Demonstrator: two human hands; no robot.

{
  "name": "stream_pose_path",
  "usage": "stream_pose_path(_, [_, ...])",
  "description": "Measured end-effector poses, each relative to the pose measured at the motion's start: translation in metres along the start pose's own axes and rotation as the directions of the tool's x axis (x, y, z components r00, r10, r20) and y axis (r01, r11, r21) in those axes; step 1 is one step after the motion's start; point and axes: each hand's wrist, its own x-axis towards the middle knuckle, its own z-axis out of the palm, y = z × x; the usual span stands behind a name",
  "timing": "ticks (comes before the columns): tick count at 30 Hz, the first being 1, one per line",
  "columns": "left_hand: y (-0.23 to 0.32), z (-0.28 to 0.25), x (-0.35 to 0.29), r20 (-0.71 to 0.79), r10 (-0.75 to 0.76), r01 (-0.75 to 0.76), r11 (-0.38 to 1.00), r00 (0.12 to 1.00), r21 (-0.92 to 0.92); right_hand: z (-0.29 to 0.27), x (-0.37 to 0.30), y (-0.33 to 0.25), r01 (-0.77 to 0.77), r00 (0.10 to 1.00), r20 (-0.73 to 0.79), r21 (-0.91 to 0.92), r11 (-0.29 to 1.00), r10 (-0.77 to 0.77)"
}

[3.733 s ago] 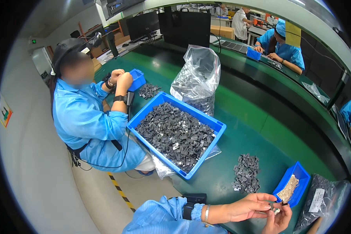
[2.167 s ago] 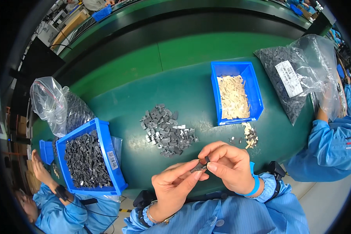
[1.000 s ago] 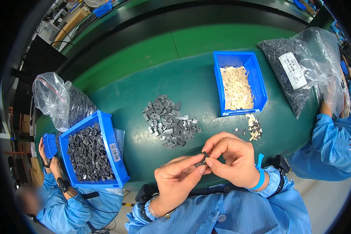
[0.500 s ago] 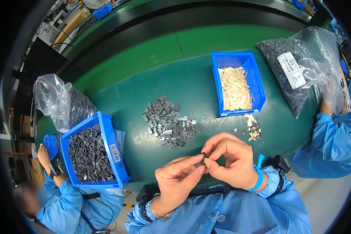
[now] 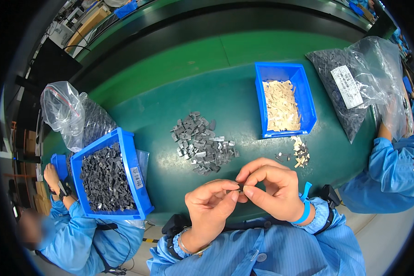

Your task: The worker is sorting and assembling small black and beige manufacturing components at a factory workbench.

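Note:
Just in front of my body, my left hand (image 5: pixel 208 208) and my right hand (image 5: pixel 277 193) meet fingertip to fingertip. Between their thumbs and forefingers they pinch a small dark plastic part (image 5: pixel 240 188), mostly covered by the fingers. Beyond my hands, a loose pile of dark grey plastic parts (image 5: pixel 200 145) lies on the green table (image 5: pixel 161 106). Past my right hand stands a blue bin (image 5: pixel 312 103) of thin cream-coloured strips (image 5: pixel 281 108). A few cream and dark bits (image 5: pixel 301 155) are scattered at its near edge.
At the left, a tilted blue bin (image 5: pixel 144 202) holds many dark parts, with a clear plastic bag (image 5: pixel 62 112) behind it. A labelled bag of dark parts (image 5: pixel 338 87) lies at the far right. Co-workers in blue sleeves (image 5: pixel 73 239) sit on both sides.
My fingers have shifted slightly around the small dark part, which now shows less between the fingertips. The whole view has moved a little; the piles and bins look unchanged.

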Motion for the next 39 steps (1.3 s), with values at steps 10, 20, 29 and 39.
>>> stream_pose_path(10, [0.000,0.001,0.002,0.018,-0.038,0.038,0.999,0.999,-0.011,-0.002,-0.001,0.000,-0.036,0.999,0.016,0.077,0.996,0.035])
stream_pose_path(20, [0.005,0.001,0.002,-0.003,-0.090,0.090,0.996,0.996,-0.029,-0.004,0.001,-0.002,-0.034,0.999,0.011,0.111,0.993,0.033])
stream_pose_path(29, [-0.002,-0.006,-0.001,0.030,-0.047,0.050,0.993,0.998,-0.111,-0.007,0.006,-0.002,0.119,0.993,0.026,-0.141,0.983,-0.116])
stream_pose_path(39, [-0.007,-0.008,0.000,0.152,-0.071,0.110,0.957,0.986,-0.268,-0.013,0.007,-0.007,-0.293,0.940,0.277,0.347,0.891,0.201])
